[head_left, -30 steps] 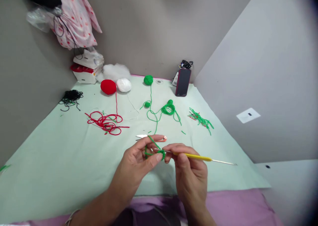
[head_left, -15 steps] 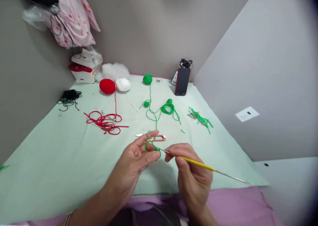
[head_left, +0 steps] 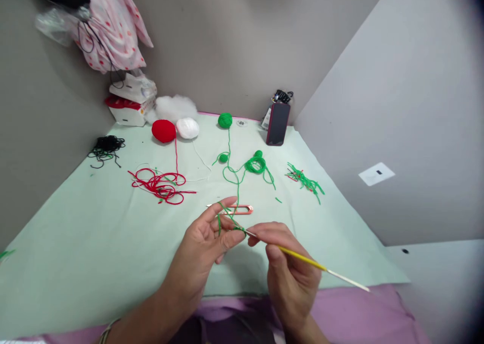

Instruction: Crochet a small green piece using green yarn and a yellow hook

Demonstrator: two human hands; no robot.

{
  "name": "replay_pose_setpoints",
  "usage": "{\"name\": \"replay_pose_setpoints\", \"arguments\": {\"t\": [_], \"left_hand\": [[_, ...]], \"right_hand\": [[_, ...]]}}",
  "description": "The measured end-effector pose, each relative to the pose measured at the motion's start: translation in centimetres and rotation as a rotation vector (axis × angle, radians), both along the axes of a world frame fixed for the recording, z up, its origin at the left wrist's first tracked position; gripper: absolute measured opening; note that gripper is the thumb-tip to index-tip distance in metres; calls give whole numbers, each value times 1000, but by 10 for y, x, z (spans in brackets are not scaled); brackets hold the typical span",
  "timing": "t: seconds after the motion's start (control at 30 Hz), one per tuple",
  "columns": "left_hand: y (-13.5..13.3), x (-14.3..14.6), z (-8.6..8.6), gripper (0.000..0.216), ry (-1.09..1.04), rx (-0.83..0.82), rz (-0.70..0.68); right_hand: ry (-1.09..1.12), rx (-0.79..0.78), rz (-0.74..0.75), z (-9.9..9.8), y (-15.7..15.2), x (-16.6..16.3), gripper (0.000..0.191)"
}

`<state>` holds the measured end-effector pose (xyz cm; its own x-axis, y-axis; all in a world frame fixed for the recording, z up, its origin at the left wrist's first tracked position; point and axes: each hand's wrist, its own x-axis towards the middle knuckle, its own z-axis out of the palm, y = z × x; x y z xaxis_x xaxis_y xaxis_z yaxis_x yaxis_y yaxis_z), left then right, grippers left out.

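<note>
My left hand (head_left: 206, 238) pinches a small piece of green crochet (head_left: 239, 228) between thumb and fingers, with green yarn (head_left: 238, 190) looped over its raised index finger. That strand runs back across the table to a green yarn ball (head_left: 225, 120). In my right hand (head_left: 289, 263) is a crochet hook with a yellow grip (head_left: 302, 256), held like a pen. The hook's metal tip meets the crochet at my left fingertips; exactly how it sits in the stitch is too small to tell. Just behind my left hand lie orange-handled thread snips (head_left: 245, 210), partly covered by its fingers.
Red yarn (head_left: 159, 185) lies tangled at left, near a red ball (head_left: 164, 131) and a white ball (head_left: 188, 128). A coil of green yarn (head_left: 255, 165) and green scraps (head_left: 305, 181) lie to the right. A phone (head_left: 278, 124) leans upright at the back. Black yarn (head_left: 106, 148) sits far left.
My right hand has shifted slightly left, and the hook's rear end has swung downward and left. The hook tip has moved further into the crochet. My left index finger has dipped leftward a little.
</note>
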<state>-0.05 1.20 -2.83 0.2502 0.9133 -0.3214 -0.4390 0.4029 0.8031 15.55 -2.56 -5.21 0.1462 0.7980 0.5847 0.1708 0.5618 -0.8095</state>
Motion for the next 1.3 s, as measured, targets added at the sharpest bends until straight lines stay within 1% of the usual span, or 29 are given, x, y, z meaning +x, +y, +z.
{"name": "replay_pose_setpoints", "arguments": {"t": [0.1,0.17,0.3,0.37,0.53,0.67,0.73,0.87,1.0,1.13,1.23,1.3], "left_hand": [[1,1,1,65,4,-22,3],[1,2,-1,63,-13,-13,29],[0,4,-4,48,-67,35,83],[0,4,-5,45,-70,57,94],[-2,4,-5,49,-22,78,105],[-3,4,-5,52,35,105,137],[-3,4,-4,57,29,81,119],[-2,2,0,76,-4,-6,27],[0,1,6,91,-49,-60,-57],[1,3,9,96,-97,-72,-80],[2,3,7,97,-98,-62,-55],[1,2,5,94,-65,-44,-47]], "right_hand": [[96,-46,-13,0,3,0,22],[73,-35,-64,0,1,0,23],[-233,157,-155,0,-5,0,26],[-316,215,-164,0,-7,-1,27],[-157,165,-208,-2,-4,-3,26],[-282,204,-234,-3,-5,-4,28],[-308,194,-217,-3,-4,-6,28],[-198,130,-161,-4,0,-8,29],[-7,50,-76,-8,4,-6,26],[215,-63,-10,-8,10,-5,17],[315,-127,37,-4,14,-4,19],[345,-148,62,-2,15,-3,19]]}}
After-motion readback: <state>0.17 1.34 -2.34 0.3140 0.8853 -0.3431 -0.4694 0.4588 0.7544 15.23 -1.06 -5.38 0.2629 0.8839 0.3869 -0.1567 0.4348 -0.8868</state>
